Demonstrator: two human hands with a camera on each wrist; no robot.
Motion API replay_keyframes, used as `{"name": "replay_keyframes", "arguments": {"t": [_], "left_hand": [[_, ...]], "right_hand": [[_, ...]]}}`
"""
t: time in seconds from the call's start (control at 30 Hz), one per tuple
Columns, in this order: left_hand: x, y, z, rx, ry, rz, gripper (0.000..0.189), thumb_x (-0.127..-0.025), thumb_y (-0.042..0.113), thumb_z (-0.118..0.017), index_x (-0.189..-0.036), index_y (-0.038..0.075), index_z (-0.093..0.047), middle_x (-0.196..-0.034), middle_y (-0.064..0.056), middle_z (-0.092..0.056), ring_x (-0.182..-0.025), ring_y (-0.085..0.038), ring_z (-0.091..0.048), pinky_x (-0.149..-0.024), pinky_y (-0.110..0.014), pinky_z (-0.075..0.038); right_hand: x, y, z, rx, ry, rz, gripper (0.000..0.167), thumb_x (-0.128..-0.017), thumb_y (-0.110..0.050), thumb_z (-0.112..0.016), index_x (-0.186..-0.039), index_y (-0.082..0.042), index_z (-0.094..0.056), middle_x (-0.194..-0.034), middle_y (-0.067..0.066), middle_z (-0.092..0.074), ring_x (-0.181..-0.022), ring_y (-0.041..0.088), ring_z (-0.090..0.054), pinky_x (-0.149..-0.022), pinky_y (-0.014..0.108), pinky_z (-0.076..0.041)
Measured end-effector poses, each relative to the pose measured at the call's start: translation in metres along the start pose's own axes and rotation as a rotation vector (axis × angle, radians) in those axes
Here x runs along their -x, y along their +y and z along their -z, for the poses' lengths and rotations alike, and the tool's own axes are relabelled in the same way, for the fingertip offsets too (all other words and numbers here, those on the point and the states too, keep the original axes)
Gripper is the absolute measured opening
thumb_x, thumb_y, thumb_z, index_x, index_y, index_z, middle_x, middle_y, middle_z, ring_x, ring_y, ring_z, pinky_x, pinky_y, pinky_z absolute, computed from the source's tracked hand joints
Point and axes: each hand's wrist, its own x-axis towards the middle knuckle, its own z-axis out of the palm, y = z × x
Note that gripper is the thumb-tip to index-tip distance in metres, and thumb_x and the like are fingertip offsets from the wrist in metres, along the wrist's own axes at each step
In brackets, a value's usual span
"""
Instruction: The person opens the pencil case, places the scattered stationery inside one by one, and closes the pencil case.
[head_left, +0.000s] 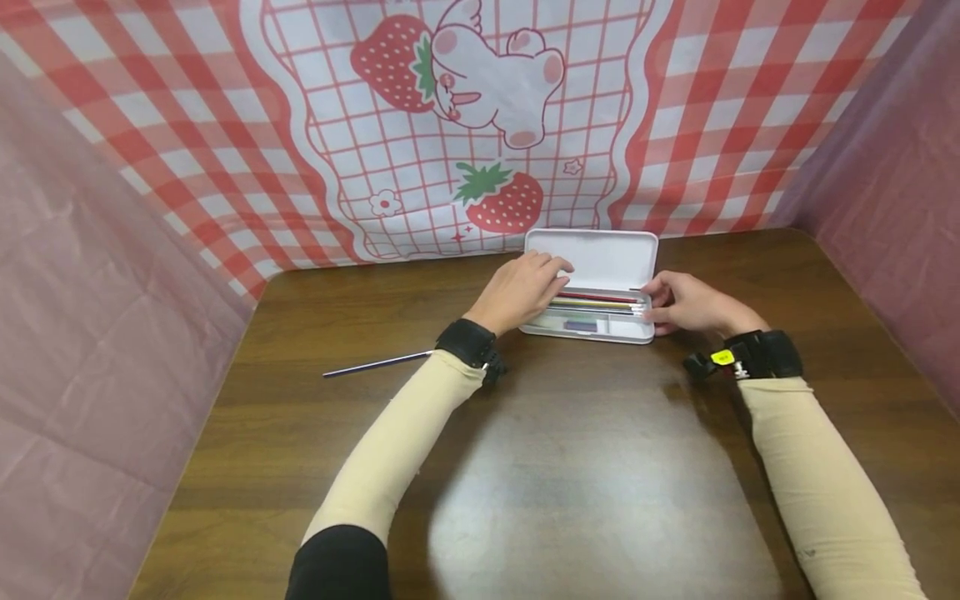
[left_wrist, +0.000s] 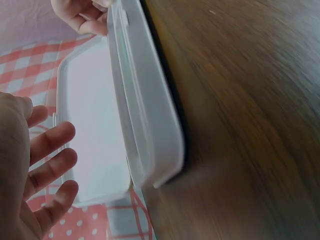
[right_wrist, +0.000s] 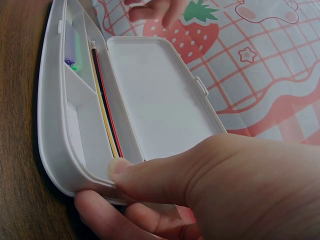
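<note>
A white pencil case [head_left: 626, 337] lies on the table with its lid [head_left: 603, 258] raised against the cloth behind. Inside, several pencils [head_left: 600, 302], red, black and yellow among them, lie along the back compartment. In the front compartment are a small purple piece [right_wrist: 70, 45] and a green one [right_wrist: 77, 50]. My right hand [head_left: 686, 304] pinches the right end of the case, thumb [right_wrist: 145, 175] over the rim and fingers outside against the wall. Loosely spread, my left hand [head_left: 517, 290] hovers by the case's left end, in front of the lid, with nothing in it.
A blue pencil [head_left: 375, 365] lies on the brown wooden table [head_left: 600, 475], partly hidden behind my left wrist. Behind the table hangs a red-and-white checked cloth [head_left: 712, 108] with strawberries. Pink fabric [head_left: 82, 333] stands at both sides.
</note>
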Motion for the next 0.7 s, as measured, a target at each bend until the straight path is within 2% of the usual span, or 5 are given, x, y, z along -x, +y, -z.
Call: {"name": "replay_keyframes", "arguments": {"t": [0.3,0.7], "left_hand": [[0.025,-0.016,0.004,0.005,0.056,0.015,0.028,-0.117,0.028,-0.061,-0.130,0.013,-0.080,-0.116,-0.005,-0.083,-0.104,-0.024,-0.075,-0.088,-0.036,-0.062],[0.046,-0.028,0.012,-0.024,0.080,0.023,0.025,-0.113,0.027,-0.066,-0.128,0.011,-0.079,-0.115,-0.007,-0.084,-0.100,-0.026,-0.075,-0.086,-0.038,-0.062]], "right_hand": [[-0.001,0.001,-0.001,-0.008,-0.003,-0.006,0.045,-0.106,0.003,-0.071,-0.142,0.017,-0.047,-0.115,0.027,-0.063,-0.090,0.018,-0.067,-0.071,0.023,-0.066],[-0.001,0.002,0.000,0.000,0.003,-0.017,0.046,-0.106,0.003,-0.071,-0.143,0.017,-0.047,-0.116,0.028,-0.061,-0.090,0.020,-0.066,-0.071,0.022,-0.065]]}}
